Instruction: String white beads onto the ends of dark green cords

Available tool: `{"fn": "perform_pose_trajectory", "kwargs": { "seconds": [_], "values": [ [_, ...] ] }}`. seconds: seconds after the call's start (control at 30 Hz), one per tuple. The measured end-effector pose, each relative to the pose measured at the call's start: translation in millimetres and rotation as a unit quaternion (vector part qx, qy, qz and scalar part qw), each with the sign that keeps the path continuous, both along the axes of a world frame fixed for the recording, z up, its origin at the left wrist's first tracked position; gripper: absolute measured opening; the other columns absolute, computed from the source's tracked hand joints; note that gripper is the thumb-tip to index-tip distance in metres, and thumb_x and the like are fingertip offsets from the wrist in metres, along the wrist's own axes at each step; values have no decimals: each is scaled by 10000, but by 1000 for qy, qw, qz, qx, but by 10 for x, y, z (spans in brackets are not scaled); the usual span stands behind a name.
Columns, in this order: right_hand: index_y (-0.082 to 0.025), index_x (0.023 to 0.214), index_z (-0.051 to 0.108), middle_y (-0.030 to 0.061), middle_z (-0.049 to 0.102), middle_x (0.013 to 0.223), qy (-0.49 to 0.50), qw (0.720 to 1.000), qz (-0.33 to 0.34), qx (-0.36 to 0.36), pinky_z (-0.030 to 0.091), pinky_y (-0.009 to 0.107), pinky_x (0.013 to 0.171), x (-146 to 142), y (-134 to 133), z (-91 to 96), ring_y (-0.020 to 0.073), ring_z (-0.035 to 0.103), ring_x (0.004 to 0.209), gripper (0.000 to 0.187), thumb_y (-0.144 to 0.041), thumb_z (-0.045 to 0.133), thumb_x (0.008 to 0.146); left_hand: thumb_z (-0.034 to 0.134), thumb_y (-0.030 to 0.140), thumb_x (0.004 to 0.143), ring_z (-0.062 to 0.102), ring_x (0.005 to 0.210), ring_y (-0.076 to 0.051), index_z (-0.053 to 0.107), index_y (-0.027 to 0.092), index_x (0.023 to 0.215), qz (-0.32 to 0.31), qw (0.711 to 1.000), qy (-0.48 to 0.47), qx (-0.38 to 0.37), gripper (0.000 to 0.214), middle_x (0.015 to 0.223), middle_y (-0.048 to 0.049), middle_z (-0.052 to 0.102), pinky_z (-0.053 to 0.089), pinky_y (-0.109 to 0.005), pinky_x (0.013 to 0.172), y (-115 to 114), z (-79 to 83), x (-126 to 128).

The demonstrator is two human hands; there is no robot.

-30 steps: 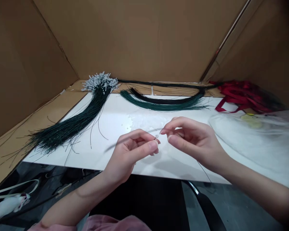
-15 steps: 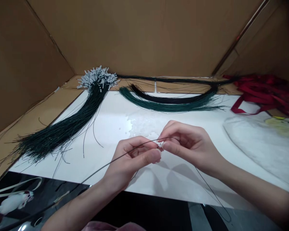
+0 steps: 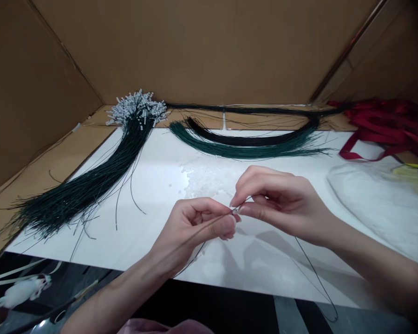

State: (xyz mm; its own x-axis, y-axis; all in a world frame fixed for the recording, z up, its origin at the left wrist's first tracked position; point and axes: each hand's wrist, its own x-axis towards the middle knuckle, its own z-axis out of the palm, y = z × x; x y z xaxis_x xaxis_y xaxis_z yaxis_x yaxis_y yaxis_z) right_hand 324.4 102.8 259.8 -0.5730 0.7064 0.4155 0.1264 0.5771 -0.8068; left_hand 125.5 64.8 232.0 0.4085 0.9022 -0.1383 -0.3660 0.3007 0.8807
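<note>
My left hand (image 3: 191,229) and my right hand (image 3: 282,202) meet fingertip to fingertip over the white board (image 3: 153,195). Both are closed in a pinch on one thin dark wire (image 3: 313,273), which trails from the right hand down past the board's front edge. A tiny pale bead (image 3: 235,209) sits on the wire right where the fingertips meet. A scatter of small clear beads (image 3: 209,178) lies on the board just behind the hands.
A thick bundle of dark green wires with white beaded tips (image 3: 101,171) fans out at the left. Curved green and black wire bundles (image 3: 247,144) lie at the back. Red ribbons (image 3: 386,125) and a clear plastic bag (image 3: 379,204) sit right. Cardboard walls (image 3: 202,51) surround the board.
The hands have closed together. The wire's left part, which stuck out over the left hand half a second ago, now runs low along that hand. The view has drifted slightly.
</note>
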Motion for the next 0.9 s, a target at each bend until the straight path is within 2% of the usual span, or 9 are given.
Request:
{"fn": "perform_pose_trajectory", "kwargs": {
  "seconds": [0.2,0.4,0.53,0.63,0.73,0.8,0.9],
  "values": [
    [-187,871,688,28,641,795,10,999,33,38,389,279,543,-8,39,-11,139,563,719,93,-100,655,873,758,170,808,627,662,-92,766,165,786,-29,999,-27,-19,23,652,-8,693,495,-184,670,2,-13,-2],
    [-199,882,621,25,611,799,-20,996,27,84,385,274,523,-6,14,-45,136,541,711,78,-133,597,917,731,177,841,626,651,-95,770,148,827,-28,999,-24,-12,50,663,-20,692,501,-201,683,14,-25,15],
    [-210,885,583,32,576,802,-21,997,-14,75,359,292,514,-2,0,-104,146,525,690,72,-153,576,927,767,245,814,641,663,-118,779,151,924,-23,999,-40,-23,144,699,-44,710,514,-216,668,12,-20,19],
    [-227,902,545,39,564,828,-1,998,-37,58,369,320,557,11,-11,-138,167,528,725,77,-164,546,945,707,306,872,655,706,-125,772,145,981,-28,998,-46,-19,205,768,-68,728,519,-211,682,14,-22,6],
    [-236,924,514,39,531,852,21,998,-58,31,368,329,580,27,-15,-166,171,514,745,62,-192,531,964,611,347,936,660,714,-132,768,118,969,-49,998,-37,-19,280,777,-90,726,517,-209,683,23,-26,-22],
    [-239,937,501,38,511,851,31,997,-67,19,362,329,584,34,-13,-184,171,496,745,53,-207,511,979,606,333,937,653,689,-130,767,113,920,-76,997,-21,-24,273,748,-88,714,509,-210,670,30,-23,-36],
    [-238,936,481,38,483,840,36,997,-72,23,347,325,575,39,-11,-202,173,470,742,66,-224,466,1000,624,303,928,566,546,-83,746,139,865,-101,995,0,-29,214,642,-35,652,425,-181,548,34,-9,-38]
  ]
}}
